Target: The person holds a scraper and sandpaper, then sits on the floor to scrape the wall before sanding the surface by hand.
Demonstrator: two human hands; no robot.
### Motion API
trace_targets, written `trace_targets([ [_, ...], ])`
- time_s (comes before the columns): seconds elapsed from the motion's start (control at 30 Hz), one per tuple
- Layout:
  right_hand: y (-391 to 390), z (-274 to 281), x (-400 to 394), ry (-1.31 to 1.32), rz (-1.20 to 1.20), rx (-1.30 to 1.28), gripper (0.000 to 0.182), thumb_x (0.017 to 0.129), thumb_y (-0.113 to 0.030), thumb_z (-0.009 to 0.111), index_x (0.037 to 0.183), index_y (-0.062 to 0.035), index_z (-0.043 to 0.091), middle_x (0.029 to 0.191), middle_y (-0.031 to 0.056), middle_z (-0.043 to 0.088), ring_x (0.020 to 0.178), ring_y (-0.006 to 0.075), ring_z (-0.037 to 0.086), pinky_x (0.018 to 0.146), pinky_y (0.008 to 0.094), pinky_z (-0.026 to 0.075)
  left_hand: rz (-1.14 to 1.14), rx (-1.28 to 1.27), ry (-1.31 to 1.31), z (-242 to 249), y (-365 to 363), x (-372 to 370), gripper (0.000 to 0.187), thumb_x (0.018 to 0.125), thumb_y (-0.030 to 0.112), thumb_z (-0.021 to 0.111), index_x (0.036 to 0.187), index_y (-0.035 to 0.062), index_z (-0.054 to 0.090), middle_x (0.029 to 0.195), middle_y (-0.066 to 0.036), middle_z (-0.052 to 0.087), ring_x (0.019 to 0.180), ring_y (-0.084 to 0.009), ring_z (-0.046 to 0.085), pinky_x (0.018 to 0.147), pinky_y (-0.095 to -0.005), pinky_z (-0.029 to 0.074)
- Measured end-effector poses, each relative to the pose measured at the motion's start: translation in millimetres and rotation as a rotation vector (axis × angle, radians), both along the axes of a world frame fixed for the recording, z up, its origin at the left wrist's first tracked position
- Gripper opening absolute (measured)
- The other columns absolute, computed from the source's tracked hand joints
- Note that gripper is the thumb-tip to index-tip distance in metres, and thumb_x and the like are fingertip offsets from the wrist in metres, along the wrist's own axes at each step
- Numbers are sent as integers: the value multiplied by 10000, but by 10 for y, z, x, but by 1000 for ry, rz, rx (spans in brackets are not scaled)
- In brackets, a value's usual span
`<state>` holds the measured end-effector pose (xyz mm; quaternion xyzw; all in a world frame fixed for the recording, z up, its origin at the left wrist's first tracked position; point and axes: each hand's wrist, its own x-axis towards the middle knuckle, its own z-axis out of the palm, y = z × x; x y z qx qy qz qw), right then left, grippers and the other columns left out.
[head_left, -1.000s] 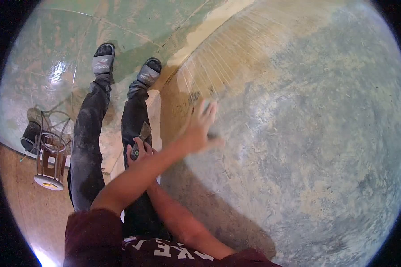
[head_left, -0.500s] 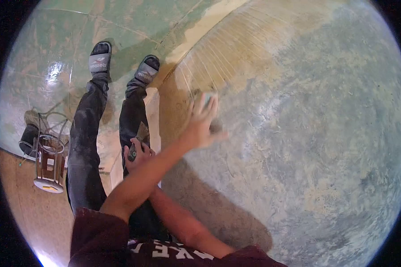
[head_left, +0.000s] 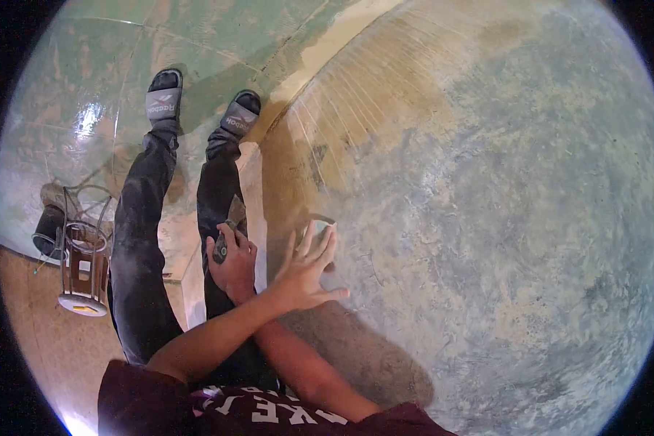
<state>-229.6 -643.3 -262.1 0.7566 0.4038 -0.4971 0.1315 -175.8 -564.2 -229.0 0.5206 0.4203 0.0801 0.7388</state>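
Note:
My forearms cross over my lap. My left hand [head_left: 309,272] reaches over to the grey-and-tan mottled surface [head_left: 472,240], fingers spread and thumb stuck out to the side. Under its fingertips is a small pale flat piece [head_left: 322,227] with a dark curved edge, mostly covered by the fingers. Beneath the left forearm passes my right arm. Its hand [head_left: 234,265] rests by my thigh, closed around the dark handle of a putty knife [head_left: 221,251], whose blade points away from me.
Pale streaks [head_left: 327,127] fan across the tan edge of the surface. My legs stretch over the green floor [head_left: 87,73], feet in grey slides [head_left: 163,105]. To the left stands a metal stool [head_left: 83,305] with a yellow item on its seat, beside a dark bucket [head_left: 49,229].
My left hand has come back toward my body along the surface, and the pale flat piece came with it. The right hand with the putty knife has hardly moved.

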Motion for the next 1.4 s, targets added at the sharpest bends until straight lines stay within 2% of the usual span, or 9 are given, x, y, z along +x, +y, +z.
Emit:
trace_targets([
  [0.23, -32, 2, -111, -105, 54, 67, 410, 942, -372, 640, 1271, -128, 606, 1185, 178, 658, 1188, 335, 570, 1037, 463, 375, 220, -84, 123, -930, 499, 475, 1190, 812, 714, 632, 1556, -85, 158, 1622, -310, 140, 1527, -461, 46, 1180, -665, 71],
  [0.33, -27, 61, -63, -60, 60, 40, 399, 929, -357, 660, 1253, -126, 621, 1164, 184, 665, 1181, 337, 575, 1029, 464, 382, -10, -8, 3, 42, 165, 110, 1211, 810, 717, 631, 1562, -80, 118, 1623, -319, 119, 1525, -467, 35, 1189, -649, 56],
  [0.43, 36, 28, -62, -44, 49, 59, 409, 920, -368, 671, 1249, -129, 626, 1167, 190, 664, 1167, 343, 579, 1019, 464, 392, 66, -44, 48, 47, 125, 237, 1229, 777, 628, 724, 1566, -72, 94, 1642, -276, 109, 1526, -464, 6, 1203, -611, 47],
  [0.6, 38, 90, -142, -147, 31, 47, 407, 912, -369, 684, 1256, -160, 626, 1177, 221, 648, 1151, 387, 572, 1012, 471, 409, 147, 15, 201, -913, 750, 606, 1243, 819, 800, 533, 1551, -110, 107, 1630, -304, 121, 1530, -447, 34, 1197, -628, -3],
  [0.8, 56, 44, -40, -33, 30, 55, 409, 922, -352, 676, 1278, -162, 607, 1208, 234, 624, 1174, 393, 551, 1016, 491, 402, 27, 23, 5, 143, 133, 204, 1185, 849, 762, 534, 1546, -111, 139, 1617, -322, 140, 1529, -445, 56, 1208, -605, 16],
  [1.0, -21, 38, -51, -53, -25, 138, 413, 925, -341, 672, 1269, -123, 603, 1159, 206, 648, 1177, 347, 564, 1008, 467, 393, 117, 12, 171, -939, 647, 559, 1165, 830, 580, 688, 1572, -65, 63, 1645, -288, 53, 1530, -455, 10, 1210, -597, 13],
  [1.1, 67, 60, -8, -11, 48, 130, 409, 918, -339, 676, 1257, -120, 615, 1152, 215, 651, 1166, 356, 572, 1010, 472, 397, 86, -39, 3, -33, 253, 212, 1079, 870, 535, 660, 1575, -51, 90, 1642, -288, 81, 1532, -441, 19, 1219, -569, 43],
  [1.2, 85, 47, 12, -28, 66, 91, 409, 917, -344, 678, 1252, -116, 620, 1166, 219, 649, 1161, 360, 578, 1014, 471, 399, 119, -100, -7, 119, 50, 230, 1058, 878, 516, 654, 1575, -52, 97, 1643, -278, 109, 1534, -434, 8, 1219, -568, 50],
  [1.4, 18, 54, -55, -103, 60, 38, 410, 917, -362, 684, 1249, -129, 626, 1132, 204, 658, 1131, 365, 589, 1010, 462, 406, 328, -193, 66, -946, 554, 636, 1128, 848, 565, 669, 1570, -70, 80, 1643, -279, 103, 1526, -469, -26, 1197, -624, 16],
])
